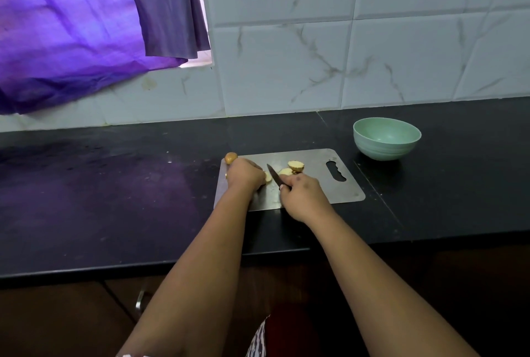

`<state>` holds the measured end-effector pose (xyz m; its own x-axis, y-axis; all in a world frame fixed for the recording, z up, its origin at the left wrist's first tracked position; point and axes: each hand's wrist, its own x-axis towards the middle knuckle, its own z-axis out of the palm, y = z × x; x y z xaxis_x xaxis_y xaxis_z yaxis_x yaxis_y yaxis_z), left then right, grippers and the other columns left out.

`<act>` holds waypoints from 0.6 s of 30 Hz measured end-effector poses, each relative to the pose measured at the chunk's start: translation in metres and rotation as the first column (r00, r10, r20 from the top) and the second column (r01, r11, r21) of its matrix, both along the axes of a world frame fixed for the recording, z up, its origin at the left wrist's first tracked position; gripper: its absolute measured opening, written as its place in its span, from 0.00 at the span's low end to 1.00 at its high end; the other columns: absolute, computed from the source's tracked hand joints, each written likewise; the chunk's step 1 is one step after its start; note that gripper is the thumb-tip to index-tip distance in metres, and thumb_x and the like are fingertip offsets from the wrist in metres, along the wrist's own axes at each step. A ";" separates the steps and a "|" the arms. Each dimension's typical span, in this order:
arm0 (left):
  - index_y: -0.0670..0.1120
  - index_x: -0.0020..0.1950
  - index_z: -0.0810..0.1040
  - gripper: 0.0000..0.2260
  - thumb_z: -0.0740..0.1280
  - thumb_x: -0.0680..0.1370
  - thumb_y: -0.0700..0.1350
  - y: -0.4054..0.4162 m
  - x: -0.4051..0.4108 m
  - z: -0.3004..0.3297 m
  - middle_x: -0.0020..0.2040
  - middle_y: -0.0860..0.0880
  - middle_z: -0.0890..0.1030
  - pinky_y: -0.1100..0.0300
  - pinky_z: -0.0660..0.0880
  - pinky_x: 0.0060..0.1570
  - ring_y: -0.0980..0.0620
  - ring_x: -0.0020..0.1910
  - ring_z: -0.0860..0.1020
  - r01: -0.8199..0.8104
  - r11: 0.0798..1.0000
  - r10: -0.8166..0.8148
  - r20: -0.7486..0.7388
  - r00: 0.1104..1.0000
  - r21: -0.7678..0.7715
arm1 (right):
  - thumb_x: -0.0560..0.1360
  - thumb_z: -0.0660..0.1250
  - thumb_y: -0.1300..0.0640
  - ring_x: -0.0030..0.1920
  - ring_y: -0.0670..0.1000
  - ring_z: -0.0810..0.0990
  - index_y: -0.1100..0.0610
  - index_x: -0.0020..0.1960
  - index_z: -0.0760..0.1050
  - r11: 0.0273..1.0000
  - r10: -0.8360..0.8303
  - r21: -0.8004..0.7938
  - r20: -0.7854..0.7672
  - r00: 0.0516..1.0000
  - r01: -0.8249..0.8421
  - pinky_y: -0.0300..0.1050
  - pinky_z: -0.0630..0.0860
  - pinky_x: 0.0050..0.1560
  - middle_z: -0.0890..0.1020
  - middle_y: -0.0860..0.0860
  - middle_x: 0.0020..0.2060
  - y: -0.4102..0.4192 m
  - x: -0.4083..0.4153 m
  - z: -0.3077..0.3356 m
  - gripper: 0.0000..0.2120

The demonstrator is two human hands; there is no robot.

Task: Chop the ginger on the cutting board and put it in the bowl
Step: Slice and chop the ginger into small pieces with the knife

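- Left hand (246, 174): curled over ginger (231, 158) on steel cutting board (348, 193).
- Right hand (302, 194): gripping knife (274, 175).
- Cut pieces (296, 166) beside blade.
- Green bowl (385, 138): unmarked, no writing.

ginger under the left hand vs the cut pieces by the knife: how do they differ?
The ginger root is held under the left hand, brown skin showing, poking past the cutting board's corner. The cut pieces lie loose beyond the right hand, pale faces up. Both rest on the board.
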<state>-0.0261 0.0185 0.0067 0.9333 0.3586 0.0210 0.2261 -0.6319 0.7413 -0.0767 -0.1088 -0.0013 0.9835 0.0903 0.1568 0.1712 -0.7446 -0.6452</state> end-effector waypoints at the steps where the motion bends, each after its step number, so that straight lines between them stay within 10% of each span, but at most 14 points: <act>1: 0.42 0.49 0.83 0.06 0.68 0.75 0.36 0.000 -0.001 0.000 0.46 0.53 0.75 0.53 0.78 0.54 0.47 0.52 0.80 0.000 0.999 0.000 0.000 1.000 -0.039 | 0.79 0.57 0.59 0.60 0.57 0.75 0.55 0.65 0.75 1.000 0.005 -0.023 -0.014 1.000 -0.006 0.44 0.73 0.57 0.76 0.57 0.61 0.002 0.000 0.001 0.17; 10: 0.42 0.46 0.82 0.05 0.67 0.74 0.36 0.001 -0.002 0.000 0.49 0.43 0.83 0.54 0.79 0.52 0.45 0.50 0.81 -0.032 0.986 0.036 0.024 0.999 -0.162 | 0.76 0.57 0.63 0.50 0.58 0.77 0.56 0.59 0.78 0.995 0.010 -0.103 -0.072 0.997 -0.018 0.47 0.78 0.49 0.78 0.57 0.49 0.015 0.003 0.005 0.16; 14: 0.45 0.33 0.64 0.15 0.67 0.76 0.36 -0.001 -0.006 0.003 0.48 0.44 0.83 0.53 0.77 0.54 0.46 0.51 0.79 -0.040 0.994 0.041 0.011 0.999 -0.104 | 0.75 0.58 0.64 0.43 0.55 0.75 0.58 0.52 0.76 0.980 -0.028 -0.197 -0.127 0.992 0.002 0.42 0.70 0.38 0.75 0.54 0.43 0.027 0.008 0.013 0.10; 18: 0.46 0.31 0.69 0.15 0.68 0.76 0.37 0.001 -0.007 0.004 0.35 0.54 0.68 0.60 0.75 0.41 0.51 0.41 0.73 -0.029 0.996 0.031 0.020 0.999 -0.082 | 0.75 0.60 0.67 0.43 0.55 0.72 0.60 0.58 0.73 0.940 -0.039 -0.338 -0.197 0.980 -0.031 0.44 0.69 0.39 0.71 0.55 0.41 0.037 0.004 0.032 0.13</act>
